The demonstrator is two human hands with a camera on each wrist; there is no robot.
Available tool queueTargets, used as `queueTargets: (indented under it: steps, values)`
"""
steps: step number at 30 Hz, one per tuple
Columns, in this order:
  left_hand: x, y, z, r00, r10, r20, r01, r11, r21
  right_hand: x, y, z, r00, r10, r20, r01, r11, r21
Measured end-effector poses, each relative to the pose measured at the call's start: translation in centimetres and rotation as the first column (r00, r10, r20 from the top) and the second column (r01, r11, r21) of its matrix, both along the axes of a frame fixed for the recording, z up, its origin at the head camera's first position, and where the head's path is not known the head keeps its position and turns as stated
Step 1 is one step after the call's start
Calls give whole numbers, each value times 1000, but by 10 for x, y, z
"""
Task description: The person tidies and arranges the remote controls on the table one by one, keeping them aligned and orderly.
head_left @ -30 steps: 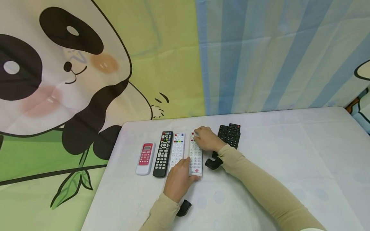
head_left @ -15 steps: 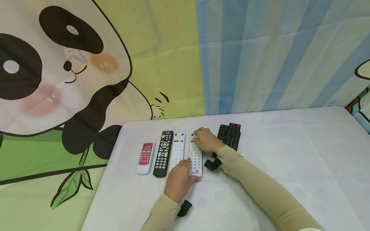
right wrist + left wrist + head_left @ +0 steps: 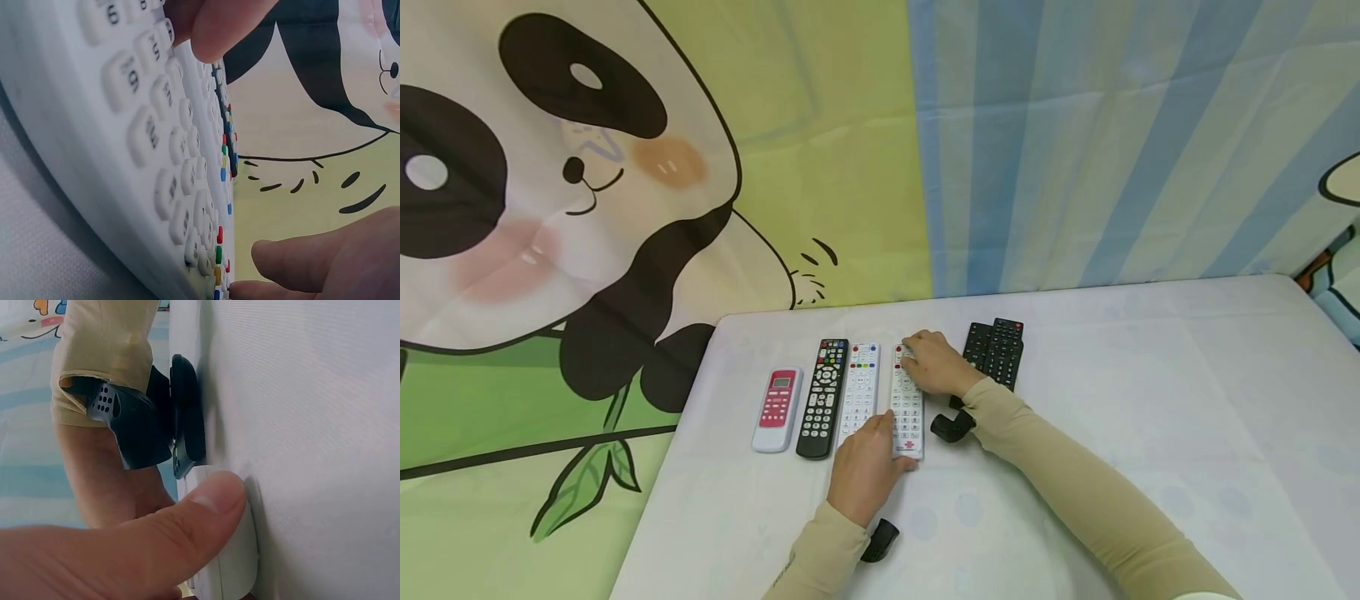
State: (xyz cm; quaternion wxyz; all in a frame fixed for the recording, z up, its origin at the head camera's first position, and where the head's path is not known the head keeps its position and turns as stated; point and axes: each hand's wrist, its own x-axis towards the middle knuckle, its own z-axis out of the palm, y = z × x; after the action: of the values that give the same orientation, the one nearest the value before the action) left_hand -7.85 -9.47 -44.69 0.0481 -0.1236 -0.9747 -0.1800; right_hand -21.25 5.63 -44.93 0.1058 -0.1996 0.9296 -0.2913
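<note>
A white remote control (image 3: 906, 421) lies lengthwise on the white table, between both hands. My left hand (image 3: 859, 473) holds its near end, the thumb (image 3: 215, 497) at the bottom edge and the fingers along the left side. At the far end my right hand (image 3: 937, 364) grips the same remote, partly covering its top keys. The right wrist view shows its numbered keys (image 3: 165, 194) close up. Just left lies a second white remote (image 3: 860, 385), its lower part hidden behind the left hand.
Farther left lie a long black remote (image 3: 823, 400) and a white air-conditioner remote with a pink keypad (image 3: 777, 408). Beyond the right wrist, two black remotes overlap, the upper one (image 3: 1004, 350) over the other (image 3: 977, 343). A panda-printed cloth (image 3: 835, 167) hangs behind the table.
</note>
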Motion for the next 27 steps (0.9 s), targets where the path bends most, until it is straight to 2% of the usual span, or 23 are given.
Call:
queueTargets:
  steps: [17,27]
  values:
    - [0,-4,4,999,-27,-30,26,999,-19,1,5,2,1000,9,30,-7,997,-76]
    - [-2,-8,12,999,-27,-39,27,1000,3,7,14,14,1000,1,0,-1,989,-148]
